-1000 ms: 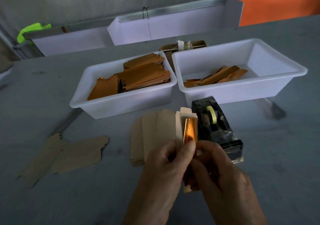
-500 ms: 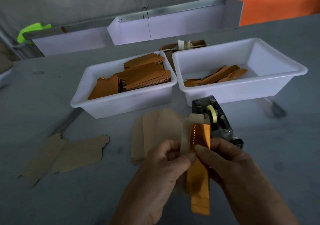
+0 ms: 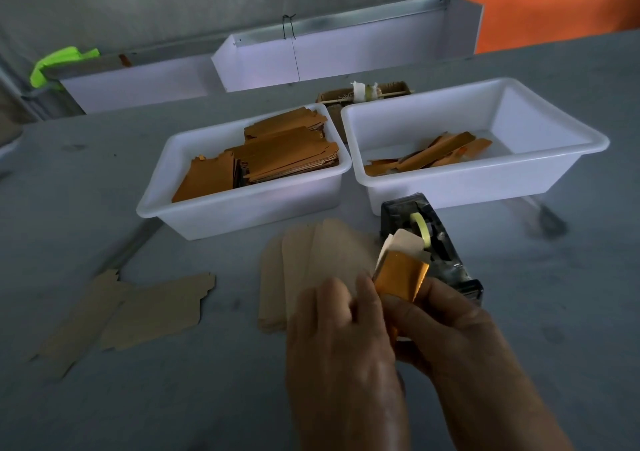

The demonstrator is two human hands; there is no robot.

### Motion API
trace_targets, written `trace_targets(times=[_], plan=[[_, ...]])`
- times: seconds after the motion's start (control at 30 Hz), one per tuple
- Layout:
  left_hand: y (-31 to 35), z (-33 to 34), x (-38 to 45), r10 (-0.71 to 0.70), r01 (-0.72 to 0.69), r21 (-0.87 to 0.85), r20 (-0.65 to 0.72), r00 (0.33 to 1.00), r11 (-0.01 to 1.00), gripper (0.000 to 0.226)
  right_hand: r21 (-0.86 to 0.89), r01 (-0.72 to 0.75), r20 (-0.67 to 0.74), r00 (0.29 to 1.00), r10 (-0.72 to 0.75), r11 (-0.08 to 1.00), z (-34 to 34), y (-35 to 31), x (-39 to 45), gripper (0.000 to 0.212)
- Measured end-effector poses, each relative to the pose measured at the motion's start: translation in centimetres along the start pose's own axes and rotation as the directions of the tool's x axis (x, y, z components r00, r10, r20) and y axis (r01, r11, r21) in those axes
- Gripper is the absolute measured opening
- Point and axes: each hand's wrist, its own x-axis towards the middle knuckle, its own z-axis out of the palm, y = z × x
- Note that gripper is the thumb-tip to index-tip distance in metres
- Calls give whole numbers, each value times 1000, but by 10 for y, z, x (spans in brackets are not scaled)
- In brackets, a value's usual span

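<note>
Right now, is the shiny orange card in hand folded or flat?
Folded: the shiny orange card bends into a sleeve, pale flap raised, held by left hand and right hand.

A shiny orange card box (image 3: 400, 277), half-folded, stands upright with pale flap open.

Your left grip (image 3: 341, 326) and right grip (image 3: 440, 326) pinch the gold card strip (image 3: 398, 277) and cover its lower part; its near end is unseen. Your forearms are cut off at the bottom edge. The strip's flap hides part of the tape dispenser (image 3: 436, 246). The tan blanks stack (image 3: 311, 263) has its near end under your left grip. The brown box (image 3: 391, 88) sits mostly hidden behind the right tub (image 3: 467, 187), contents too small to tell. The dark object (image 3: 549, 222) right of that tub is blurred.
</note>
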Motion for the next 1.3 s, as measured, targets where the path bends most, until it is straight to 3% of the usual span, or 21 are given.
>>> trace_targets(times=[0.17, 0.27, 0.4, 0.47, 0.53, 0.6, 0.67, 0.73, 0.8, 0.87, 0.97, 1.17, 1.23, 1.3], plan=[[10, 5, -5, 2, -20, 123, 147, 989, 992, 61, -26, -37, -1, 999, 37, 999, -3, -2, -7, 10], [8, 4, -5, 0, 9, -50, 185, 983, 999, 30, 37, -75, 10, 997, 74, 997, -4, -2, -11, 17], [9, 1, -12, -10, 18, -31, 230, 973, 999, 60, 18, -48, -22, 999, 48, 999, -2, -1, -11, 23], [5, -1, -14, 33, -14, -99, 197, 980, 995, 65, -9, -58, -51, 997, 57, 998, -3, 1, -9, 26], [0, -5, -12, -11, 51, -189, 209, 978, 981, 62, -67, -55, -47, 998, 52, 996, -3, 3, -5, 22], [-10, -7, -7, -174, 229, -416, 166, 971, 880, 38, -129, -30, -34, 999, 25, 991, -3, 3, 0, 20], [-20, -12, 1, -285, 406, -604, 291, 913, 685, 19, -158, -14, -23, 1000, 11, 987, -3, 1, 4, 25], [-28, -17, 9, -231, 522, -654, 481, 845, 547, 12, -194, -2, -23, 1000, -2, 981, -4, -4, 8, 24], [-32, -21, 17, -163, 595, -651, 599, 784, 472, 10, -306, 51, -59, 996, -72, 951, -7, -8, 11, 29], [-33, -22, 24, -103, 649, -665, 665, 740, 371, 3, -426, 120, -71, 984, -166, 897, -11, -14, 14, 35], [-33, -16, 28, -57, 693, -675, 705, 707, 253, 19, -490, 145, -59, 978, -199, 860, -14, -22, 17, 36], [-25, -6, 36, -56, 612, -686, 646, 761, 393, 26, -562, 151, 26, 986, -165, 813, -26, -32, 24, 41], [-18, -3, 40, -85, 596, -693, 620, 780, 406, 26, -577, 181, 39, 980, -195, 796, -35, -39, 26, 38], [-12, 1, 42, -126, 598, -711, 599, 791, 371, 27, -579, 219, -42, 954, -297, 785, -50, -43, 31, 30]])
